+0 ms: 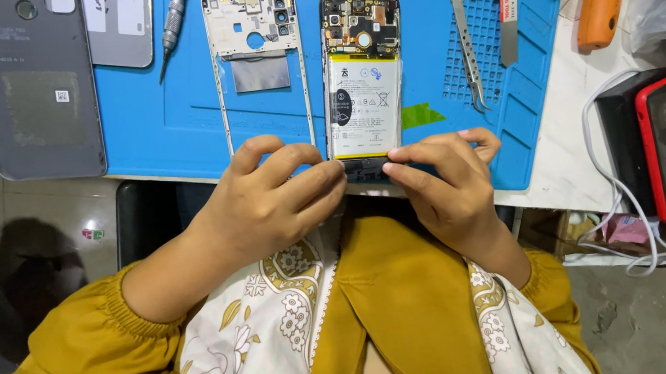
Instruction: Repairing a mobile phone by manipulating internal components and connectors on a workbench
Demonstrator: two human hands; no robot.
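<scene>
Currently I count, on the blue mat: one opened phone with its battery showing, one bare frame left of it, one pair of tweezers to its right. My left hand and right hand, both wrists bent inward, fingers narrowed, pinch the phone's near end at the mat's near edge.

Bright, even light, sharp focus, soft shadows, slight wide-angle bending at edges.
</scene>
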